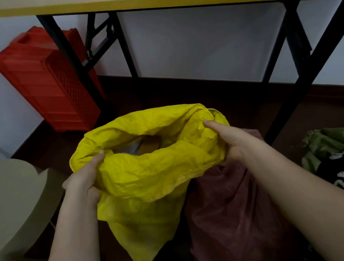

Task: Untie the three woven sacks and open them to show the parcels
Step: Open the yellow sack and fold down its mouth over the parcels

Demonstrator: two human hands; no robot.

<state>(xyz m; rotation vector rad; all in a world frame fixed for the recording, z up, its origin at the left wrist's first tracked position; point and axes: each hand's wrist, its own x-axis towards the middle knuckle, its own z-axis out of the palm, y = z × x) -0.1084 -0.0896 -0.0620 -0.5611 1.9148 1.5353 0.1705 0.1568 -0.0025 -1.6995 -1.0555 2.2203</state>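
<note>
My left hand [83, 182] and right hand [227, 142] pinch the crumpled yellow woven sack's [151, 177] rim on the floor before me; I'd roll it outward evenly; the parcels [144, 145] barely show.

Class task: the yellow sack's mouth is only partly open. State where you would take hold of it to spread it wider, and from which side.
Grip the rolled rim of the yellow sack at opposite sides, as the left hand and right hand do. Come from outside, thumbs over the edge; the crumpled rim folds inward there, so pulling apart should widen the opening.
</note>
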